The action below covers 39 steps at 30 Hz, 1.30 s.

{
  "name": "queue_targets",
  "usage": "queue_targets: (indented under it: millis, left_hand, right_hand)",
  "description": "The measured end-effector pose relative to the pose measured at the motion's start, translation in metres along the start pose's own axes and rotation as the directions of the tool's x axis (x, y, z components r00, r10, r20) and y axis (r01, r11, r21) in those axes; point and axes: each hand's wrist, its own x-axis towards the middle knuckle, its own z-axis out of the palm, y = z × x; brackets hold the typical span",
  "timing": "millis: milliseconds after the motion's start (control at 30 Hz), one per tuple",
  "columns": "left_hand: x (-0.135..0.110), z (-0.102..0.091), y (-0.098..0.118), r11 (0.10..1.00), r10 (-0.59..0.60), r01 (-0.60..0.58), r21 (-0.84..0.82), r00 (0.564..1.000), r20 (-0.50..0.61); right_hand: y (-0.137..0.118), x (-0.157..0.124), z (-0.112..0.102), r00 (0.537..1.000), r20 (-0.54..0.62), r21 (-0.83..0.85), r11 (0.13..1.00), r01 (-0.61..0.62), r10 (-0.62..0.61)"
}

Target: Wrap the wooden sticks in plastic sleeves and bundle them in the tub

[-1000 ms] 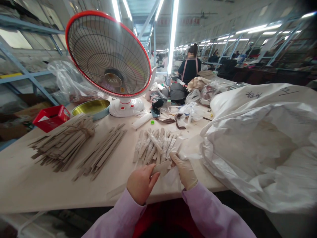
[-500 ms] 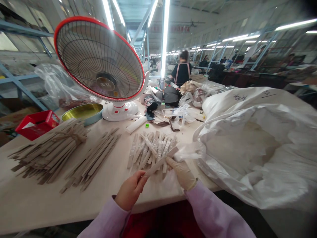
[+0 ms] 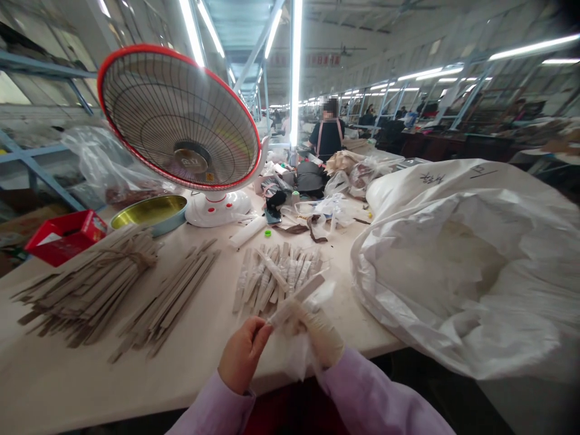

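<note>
My bare left hand (image 3: 241, 356) pinches the near end of a long tan strip (image 3: 302, 294) at the table's front edge. My gloved right hand (image 3: 319, 336) is closed round the same strip a little farther along, with a thin clear plastic sleeve (image 3: 296, 359) bunched under it. Just beyond my hands lies a loose pile of bagged strips (image 3: 276, 275). Left of that pile are a fanned row of bare strips (image 3: 170, 305) and a tied bundle of strips (image 3: 88, 287).
A big white sack (image 3: 462, 266) fills the table's right side. A red-rimmed fan heater (image 3: 179, 121), a gold tin lid (image 3: 149, 212) and a red box (image 3: 66, 235) stand at the back left. Bags and clutter (image 3: 317, 199) lie farther back, where a person (image 3: 327, 130) works.
My right hand has slid back toward me along the strip and closed round it. The strip's far end has dropped lower, and the left hand keeps its pinch.
</note>
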Motion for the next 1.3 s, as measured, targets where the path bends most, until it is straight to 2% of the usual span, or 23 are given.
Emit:
queue_targets:
  millis: [100, 233, 367, 433, 533, 600, 700, 767, 867, 1000, 1133, 1200, 1300]
  left_hand:
    - [0.000, 0.001, 0.000, 0.999, -0.003, 0.002, -0.033, 1.000, -0.015]
    - [0.004, 0.005, -0.002, 0.998, -0.025, 0.020, -0.062, 0.996, -0.080]
    - [0.005, 0.008, -0.004, 0.999, -0.004, 0.003, -0.048, 1.000, -0.014]
    - [0.004, 0.011, -0.004, 0.999, -0.011, 0.009, -0.053, 0.999, -0.049]
    - [0.012, 0.011, -0.009, 0.999, -0.013, 0.009, -0.037, 0.993, -0.118]
    - [0.027, 0.004, -0.020, 0.997, -0.038, 0.049, 0.067, 0.988, -0.152]
    - [0.063, -0.014, -0.047, 0.949, -0.117, 0.182, 0.259, 0.961, -0.250]
    - [0.090, -0.024, -0.065, 0.921, -0.144, 0.235, 0.312, 0.947, -0.288]
    - [0.117, -0.027, -0.077, 0.893, -0.131, 0.228, 0.387, 0.956, -0.263]
    - [0.118, -0.016, -0.063, 0.876, -0.020, 0.124, 0.467, 0.975, -0.221]
    - [0.102, 0.009, -0.027, 0.866, 0.170, -0.119, 0.485, 0.983, -0.062]
    - [0.097, 0.024, -0.011, 0.849, 0.238, -0.219, 0.481, 0.971, 0.023]
    - [0.097, 0.040, 0.002, 0.821, 0.268, -0.272, 0.502, 0.960, 0.083]
  right_hand:
    - [0.000, 0.002, -0.001, 0.995, -0.040, 0.085, 0.992, 0.097, -0.094]
    - [0.008, 0.005, -0.001, 0.999, 0.045, 0.029, 1.000, 0.000, -0.001]
    - [0.008, 0.012, -0.005, 0.997, 0.029, 0.049, 0.996, 0.075, -0.076]
    - [0.009, 0.014, -0.004, 0.997, 0.008, 0.042, 0.996, 0.080, -0.080]
    - [0.010, 0.014, -0.003, 0.999, 0.036, -0.040, 0.998, 0.039, -0.038]
    - [0.003, 0.015, -0.007, 0.995, 0.016, -0.071, 0.993, 0.097, -0.096]
    - [-0.011, 0.023, -0.020, 0.981, -0.014, -0.118, 0.975, 0.188, -0.191]
    - [-0.017, 0.029, -0.029, 0.984, -0.022, -0.181, 0.969, 0.169, -0.176]
    - [-0.014, 0.033, -0.041, 0.987, -0.064, -0.255, 0.958, 0.128, -0.149]
    - [-0.006, 0.034, -0.050, 0.983, -0.089, -0.251, 0.958, 0.137, -0.163]
    - [-0.006, 0.030, -0.043, 0.986, -0.039, -0.179, 0.972, 0.151, -0.160]
    - [-0.007, 0.027, -0.037, 0.992, -0.001, -0.100, 0.987, 0.129, -0.129]
    - [-0.011, 0.023, -0.034, 0.997, 0.071, 0.081, 0.997, 0.012, -0.018]
